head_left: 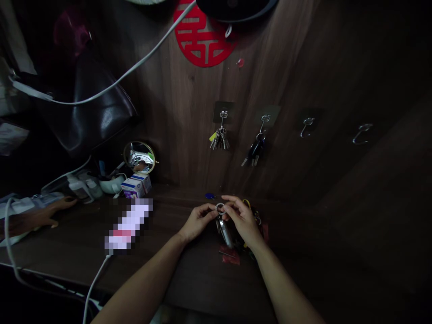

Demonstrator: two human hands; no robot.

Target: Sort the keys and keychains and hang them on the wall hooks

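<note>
Between my two hands is a metal key ring (219, 207) with a silvery key fob or keys (225, 232) hanging below it. My left hand (199, 221) pinches the ring from the left side. From the right, my right hand (243, 220) pinches it too, its index finger stretched out above. A small blue tag (209, 196) lies on the desk just beyond my hands. Partly hidden behind my right hand is a dark and yellow bundle (248, 204). Below the hanging piece rests a small red packet (230, 255).
On the wall, one hook holds a key bunch (220, 139) and another holds dark keys (255, 149). Two bare hooks (307, 128) are farther right. At left are a blurred-out phone (128, 225) on a white cable, small boxes (136, 185), a round mirror (139, 157) and a black bag (97, 99).
</note>
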